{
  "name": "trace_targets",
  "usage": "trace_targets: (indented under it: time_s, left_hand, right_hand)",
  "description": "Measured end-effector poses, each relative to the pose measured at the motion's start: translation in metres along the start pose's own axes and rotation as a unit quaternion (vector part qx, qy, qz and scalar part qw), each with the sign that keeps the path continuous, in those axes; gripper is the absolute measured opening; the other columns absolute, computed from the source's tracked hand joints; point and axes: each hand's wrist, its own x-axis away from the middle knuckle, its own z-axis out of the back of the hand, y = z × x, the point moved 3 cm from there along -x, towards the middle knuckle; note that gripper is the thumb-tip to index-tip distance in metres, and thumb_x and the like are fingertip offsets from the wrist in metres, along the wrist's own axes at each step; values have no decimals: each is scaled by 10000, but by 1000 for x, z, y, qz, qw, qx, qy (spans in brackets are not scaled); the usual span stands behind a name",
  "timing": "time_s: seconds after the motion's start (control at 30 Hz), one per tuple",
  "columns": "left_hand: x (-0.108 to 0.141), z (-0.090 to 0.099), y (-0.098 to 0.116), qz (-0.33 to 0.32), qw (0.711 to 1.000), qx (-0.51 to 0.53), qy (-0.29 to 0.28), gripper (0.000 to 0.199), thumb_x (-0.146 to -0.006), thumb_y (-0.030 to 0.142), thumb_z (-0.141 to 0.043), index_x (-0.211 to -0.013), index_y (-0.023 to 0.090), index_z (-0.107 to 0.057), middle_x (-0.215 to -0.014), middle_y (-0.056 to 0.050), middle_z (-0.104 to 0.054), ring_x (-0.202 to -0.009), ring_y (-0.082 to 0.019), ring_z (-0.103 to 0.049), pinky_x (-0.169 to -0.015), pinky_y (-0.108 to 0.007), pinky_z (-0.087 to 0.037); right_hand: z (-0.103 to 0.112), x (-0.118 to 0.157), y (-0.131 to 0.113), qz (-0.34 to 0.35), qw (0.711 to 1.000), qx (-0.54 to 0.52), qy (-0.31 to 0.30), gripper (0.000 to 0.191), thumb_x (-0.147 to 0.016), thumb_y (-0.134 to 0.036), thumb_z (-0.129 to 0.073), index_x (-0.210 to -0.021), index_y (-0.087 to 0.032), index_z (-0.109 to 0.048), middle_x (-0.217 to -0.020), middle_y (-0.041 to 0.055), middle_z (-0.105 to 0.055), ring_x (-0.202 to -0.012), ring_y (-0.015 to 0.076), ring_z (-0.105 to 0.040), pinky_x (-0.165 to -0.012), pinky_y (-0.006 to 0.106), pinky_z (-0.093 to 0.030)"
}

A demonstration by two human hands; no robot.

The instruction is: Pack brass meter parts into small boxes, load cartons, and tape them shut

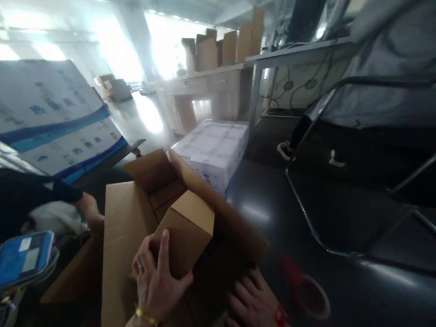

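Note:
A small brown cardboard box [185,238] is tilted inside a large open carton [119,227]. My left hand [158,277], with a ring and a yellow bracelet, grips its near side, thumb and fingers spread around it. More brown boxes [166,195] are packed at the carton's far end. My right hand [250,297], with a red string at the wrist, rests at the carton's near right edge, fingers loosely stretched and nothing visible in them. What lies beneath its fingertips is dark and blurred.
Another person's hand [90,209] touches the carton's left side. A blue-screened device [27,259] sits at the lower left. A white wrapped box [218,145] stands beyond the carton. At right are a metal chair frame [306,213] and a seated person; a red shoe [303,290] is nearby.

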Motion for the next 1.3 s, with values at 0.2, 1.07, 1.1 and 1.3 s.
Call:
trace_targets:
  time_s: [0.2,1.07,1.1,1.3]
  left_hand:
    - [-11,21,12,-58,992,-85,-72,1092,-642,513,-641,-1495,266,-5,-1350,-183,-248,-1152,-417,-422,-902,-543,-413]
    - [-44,-170,-1,-70,885,-62,-456,1151,-603,620,-642,-1495,263,-8,-1511,-204,-196,-1389,-372,-240,-1079,-448,-267]
    - [-35,-179,3,-69,876,-65,-472,1149,-601,646,-634,-1493,276,-12,-1541,-202,-125,-1414,-383,-164,-1097,-478,-230]
    - [4,-224,22,-26,852,-71,-518,985,-715,763,-399,-1479,297,13,-1548,-166,156,-1394,-362,183,-1085,-646,-18]
  right_hand:
    - [9,-31,19,-204,971,-6,-123,416,-857,-435,-450,-1145,-170,-593,-1260,127,-564,-1161,280,-450,-1002,435,-285]
    - [15,-32,71,-160,977,103,-95,802,-789,-164,-404,-1476,-50,-6,-1566,65,-34,-1440,227,42,-1089,429,-300]
    - [15,-32,71,-160,977,106,-96,807,-779,-155,-400,-1477,-55,-7,-1568,59,-34,-1441,224,35,-1089,431,-300]
    - [16,-31,69,-159,973,143,-92,874,-713,-140,-411,-1486,-67,-10,-1571,51,-56,-1441,240,19,-1069,439,-340]
